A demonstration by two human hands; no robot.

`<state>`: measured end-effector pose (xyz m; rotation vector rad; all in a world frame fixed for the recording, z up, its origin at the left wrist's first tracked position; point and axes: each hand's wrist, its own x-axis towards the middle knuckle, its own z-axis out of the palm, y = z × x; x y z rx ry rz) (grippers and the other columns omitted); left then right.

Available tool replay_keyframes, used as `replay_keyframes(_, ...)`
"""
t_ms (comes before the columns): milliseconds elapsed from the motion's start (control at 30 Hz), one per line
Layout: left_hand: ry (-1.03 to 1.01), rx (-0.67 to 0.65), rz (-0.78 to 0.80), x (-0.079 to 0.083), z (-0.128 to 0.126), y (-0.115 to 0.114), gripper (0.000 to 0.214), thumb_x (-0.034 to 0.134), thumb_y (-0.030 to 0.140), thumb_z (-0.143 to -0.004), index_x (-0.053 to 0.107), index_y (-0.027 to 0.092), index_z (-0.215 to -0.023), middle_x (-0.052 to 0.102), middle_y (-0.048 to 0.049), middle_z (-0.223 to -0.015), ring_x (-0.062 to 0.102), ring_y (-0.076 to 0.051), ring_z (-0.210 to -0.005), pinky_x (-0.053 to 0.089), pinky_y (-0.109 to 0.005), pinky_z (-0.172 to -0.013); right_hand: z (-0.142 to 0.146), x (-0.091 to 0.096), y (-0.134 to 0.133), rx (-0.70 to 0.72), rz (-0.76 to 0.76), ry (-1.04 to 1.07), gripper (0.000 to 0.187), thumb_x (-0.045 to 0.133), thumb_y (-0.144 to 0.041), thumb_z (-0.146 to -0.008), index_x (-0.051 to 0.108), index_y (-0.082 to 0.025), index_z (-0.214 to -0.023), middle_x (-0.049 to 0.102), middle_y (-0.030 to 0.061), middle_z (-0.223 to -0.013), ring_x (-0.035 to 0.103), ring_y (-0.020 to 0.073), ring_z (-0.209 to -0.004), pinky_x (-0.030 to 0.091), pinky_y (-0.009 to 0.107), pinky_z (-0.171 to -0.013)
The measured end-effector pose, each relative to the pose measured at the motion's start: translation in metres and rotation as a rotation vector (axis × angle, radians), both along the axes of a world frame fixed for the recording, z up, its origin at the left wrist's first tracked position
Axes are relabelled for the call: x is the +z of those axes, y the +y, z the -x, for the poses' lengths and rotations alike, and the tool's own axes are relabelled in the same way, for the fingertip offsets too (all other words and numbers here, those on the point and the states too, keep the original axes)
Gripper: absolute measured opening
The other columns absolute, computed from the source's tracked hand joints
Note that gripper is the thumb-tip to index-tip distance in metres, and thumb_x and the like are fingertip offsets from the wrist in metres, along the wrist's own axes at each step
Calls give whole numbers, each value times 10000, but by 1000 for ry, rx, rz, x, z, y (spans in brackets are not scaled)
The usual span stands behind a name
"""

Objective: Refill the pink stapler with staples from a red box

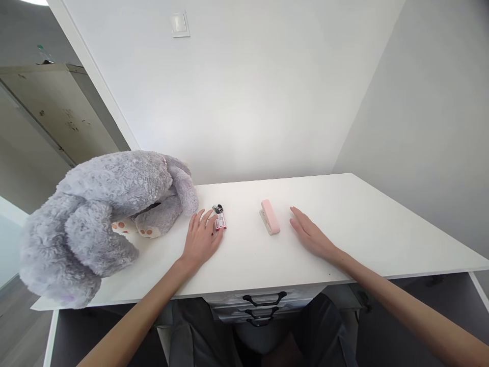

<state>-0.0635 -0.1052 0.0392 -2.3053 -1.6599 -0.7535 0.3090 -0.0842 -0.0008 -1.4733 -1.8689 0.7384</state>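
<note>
My left hand [201, 237] lies palm down on the white desk, fingers spread, its thumb and fingertips beside a small red and white box [220, 221]. Just behind that box is a little dark metallic item [217, 208], too small to make out. A pink stapler [270, 217] rests on the desk between my hands, touched by neither. To its right, my right hand [310, 235] rests on its edge with fingers stretched out, holding nothing.
A large grey plush toy [122, 178] slumps over the desk's left side. The white desk [359, 224] backs onto a wall with a light switch [179, 24]. Drawers with black handles [264, 299] sit below the front edge. A worn cabinet [57, 107] stands far left.
</note>
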Motion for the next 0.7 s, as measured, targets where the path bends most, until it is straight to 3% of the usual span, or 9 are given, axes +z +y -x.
replay_keyframes(133, 6, -4, 145, -3, 23, -9, 442, 467, 431, -1025, 588, 273, -1420, 541, -83, -1551, 376, -358, -1515, 209, -655, -1261, -6, -2, -6, -14, -29, -77, 724, 246, -690, -1034, 269, -297, -1642, 287, 37, -1710, 235, 291, -1588, 202, 579, -1306)
replay_keyframes(267, 18, -32, 245, -6, 27, -21, 520, 432, 472, -1041, 501, 294, -1524, 457, -55, -1619, 329, -364, -1542, 266, -653, -1237, -4, -4, -6, -5, -51, -140, 738, 227, -693, -1034, 282, -276, -1641, 294, 44, -1707, 225, 301, -1589, 182, 577, -1309)
replay_keyframes(467, 64, -139, 215, -6, 2, -32, 493, 447, 453, -1045, 528, 304, -1508, 467, -25, -1615, 362, -346, -1519, 345, -572, -1220, -3, -8, -3, 5, -65, -207, 744, 206, -673, -1043, 290, -236, -1640, 283, 63, -1711, 210, 279, -1594, 177, 543, -1317)
replay_keyframes(700, 42, -192, 223, -4, -32, -32, 454, 456, 420, -1044, 544, 353, -1484, 495, -28, -1590, 457, -341, -1389, 394, -581, -1141, -1, -5, -4, 11, -88, -283, 768, 194, -657, -1049, 318, -164, -1625, 292, 115, -1703, 216, 285, -1593, 188, 536, -1313)
